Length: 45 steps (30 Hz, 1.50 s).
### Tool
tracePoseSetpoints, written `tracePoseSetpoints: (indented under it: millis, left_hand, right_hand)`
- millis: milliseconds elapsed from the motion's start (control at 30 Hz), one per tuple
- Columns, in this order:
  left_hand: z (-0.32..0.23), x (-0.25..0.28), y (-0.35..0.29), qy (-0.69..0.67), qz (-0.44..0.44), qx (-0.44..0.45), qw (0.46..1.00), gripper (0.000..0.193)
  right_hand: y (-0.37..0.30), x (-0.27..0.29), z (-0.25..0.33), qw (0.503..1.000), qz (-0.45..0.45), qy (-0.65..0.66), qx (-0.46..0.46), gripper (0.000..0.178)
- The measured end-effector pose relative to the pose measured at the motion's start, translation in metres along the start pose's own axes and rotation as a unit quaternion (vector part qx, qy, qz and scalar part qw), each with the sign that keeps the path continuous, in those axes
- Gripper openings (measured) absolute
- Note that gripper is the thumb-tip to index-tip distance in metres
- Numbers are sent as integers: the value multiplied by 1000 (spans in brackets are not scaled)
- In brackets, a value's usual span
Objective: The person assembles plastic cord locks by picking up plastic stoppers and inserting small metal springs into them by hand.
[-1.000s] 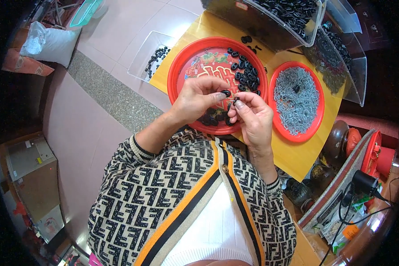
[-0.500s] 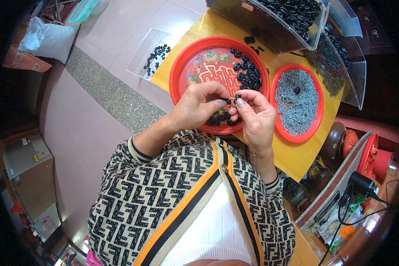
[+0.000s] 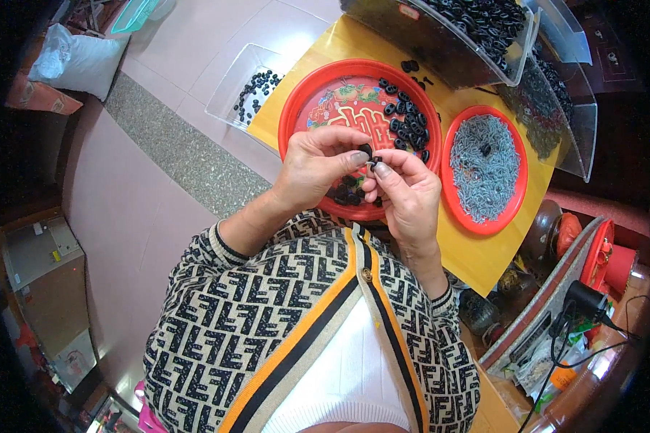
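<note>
Left hand (image 3: 314, 162) pinches a black piece (image 3: 366, 149) between thumb and forefinger, while the right hand (image 3: 409, 193), nearly closed, grips a small dark part (image 3: 375, 162) just beside it, both above the red round tray (image 3: 287, 115). Fingertips cover much of each piece (whether they touch, I cannot tell). The wrists hide some of the tray's near rim, and the clear bin (image 3: 440, 36) is cut off above. Compared with half a second ago, the left piece sits higher and the right fingertips have shifted leftward.
</note>
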<state>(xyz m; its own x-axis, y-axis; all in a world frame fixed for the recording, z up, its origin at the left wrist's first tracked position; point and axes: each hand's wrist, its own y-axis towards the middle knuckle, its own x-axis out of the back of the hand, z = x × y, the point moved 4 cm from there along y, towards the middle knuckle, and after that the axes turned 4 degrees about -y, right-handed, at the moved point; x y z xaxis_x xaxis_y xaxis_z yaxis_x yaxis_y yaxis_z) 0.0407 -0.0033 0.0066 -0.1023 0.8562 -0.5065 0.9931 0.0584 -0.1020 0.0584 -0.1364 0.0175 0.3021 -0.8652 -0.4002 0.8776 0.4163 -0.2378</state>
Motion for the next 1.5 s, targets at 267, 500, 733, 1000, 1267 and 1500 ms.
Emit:
tracePoseSetpoints:
  millis: [267, 500, 733, 1000, 1267, 1500]
  left_hand:
    - [4, 2, 1, -65, 14, 46, 997, 21]
    - [3, 9, 1, -44, 25, 68, 996, 22]
    - [4, 9, 0, -46, 32, 70, 996, 27]
    - [-1, 4, -2, -34, 43, 74, 996, 28]
    - [1, 2, -2, -26, 52, 57, 997, 27]
    - [-3, -1, -2, 13, 48, 38, 998, 26]
  right_hand:
    - [2, -2, -5, 999, 13, 42, -18, 12]
    - [7, 13, 4, 999, -30, -14, 2, 7]
    - [3, 4, 15, 988, -58, -141, 22, 4]
    - [4, 3, 15, 980, -70, -183, 27, 5]
    - [4, 1, 13, 978, -67, -196, 25, 5]
    - [4, 0, 12, 979, -63, -192, 15, 5]
